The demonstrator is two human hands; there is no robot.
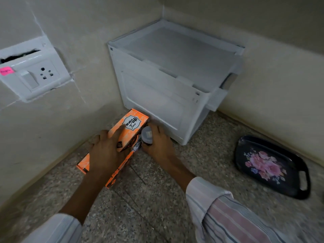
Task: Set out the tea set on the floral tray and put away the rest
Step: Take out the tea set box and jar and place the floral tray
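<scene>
The orange tea set box [121, 144], printed "Wake up Time", lies on the speckled stone floor [149, 199] in the corner, its far end just in front of the white storage bin [166, 88]. The left hand [105, 151] rests on top of the box, fingers spread across the upper face and thumb curled over the near-left edge, gripping it. The right hand [159, 142] sits at the box's right side, fingers curled around a small pale cap-like object [147, 135]; what that object is cannot be determined, nor whether it belongs to the box. The step in hand appears to be bringing out or opening the box, before any piece is set out. The floral tray [271, 165] lies well apart to the right, near the wall, with nothing on it. The next move likely calls for opening the box at one end, steadying it with the left hand, then carrying pieces across to the tray one at a time. Count: one box, one tray, one storage bin with its lid closed, one wall socket plate [33, 74] bearing one pink label [7, 71], two hands, two striped sleeves. No cups or teapot are visible.
</scene>
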